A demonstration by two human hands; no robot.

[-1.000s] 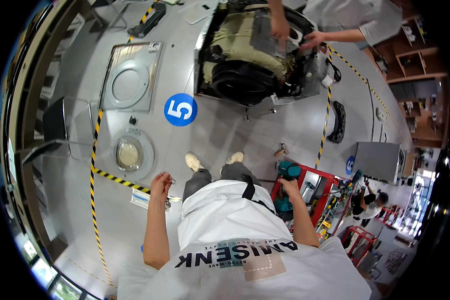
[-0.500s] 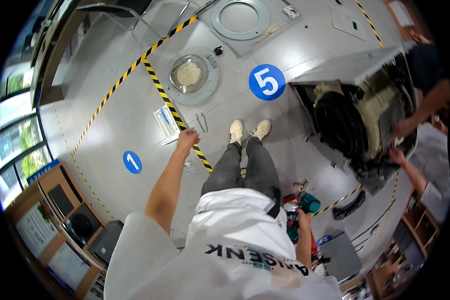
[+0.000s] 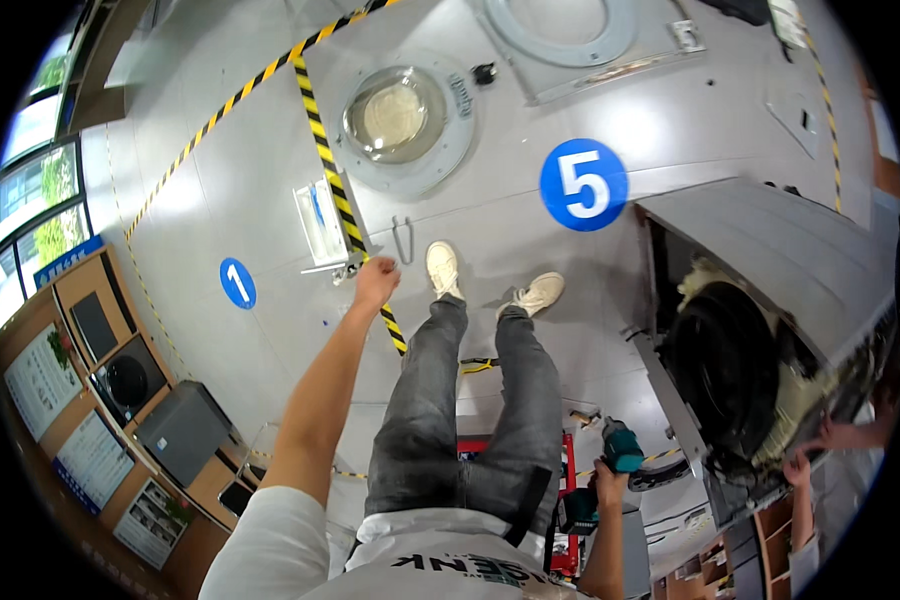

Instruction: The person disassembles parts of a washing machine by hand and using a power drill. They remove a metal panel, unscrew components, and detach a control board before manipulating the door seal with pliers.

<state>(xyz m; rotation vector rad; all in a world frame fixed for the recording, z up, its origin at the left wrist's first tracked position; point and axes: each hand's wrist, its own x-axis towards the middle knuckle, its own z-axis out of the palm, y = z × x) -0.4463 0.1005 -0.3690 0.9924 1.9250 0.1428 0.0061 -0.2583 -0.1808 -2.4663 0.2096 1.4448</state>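
My left hand (image 3: pixel 377 284) is held out over the floor with its fingers curled together; whatever is in them, if anything, is too small to make out. Beside it on the floor lie a white tray (image 3: pixel 308 222) with a blue item in it and a U-shaped metal piece (image 3: pixel 402 240). Low at my right side, my right hand (image 3: pixel 610 486) is wrapped round the handle of a teal cordless drill (image 3: pixel 623 449). A round washing machine door (image 3: pixel 450 150) with a glass bowl lies farther ahead.
At right stands an opened washing machine (image 3: pixel 760 260) with a black rubber gasket; another person's hands (image 3: pixel 835 434) work at it. Yellow-handled pliers (image 3: pixel 480 366) and a red case (image 3: pixel 570 450) are near my legs. A grey panel with a ring (image 3: pixel 570 40) lies ahead.
My view has shifted, and my feet stand farther apart. The left hand stays held out with curled fingers; the right still carries the drill. The pliers and more of the red case have come into sight.
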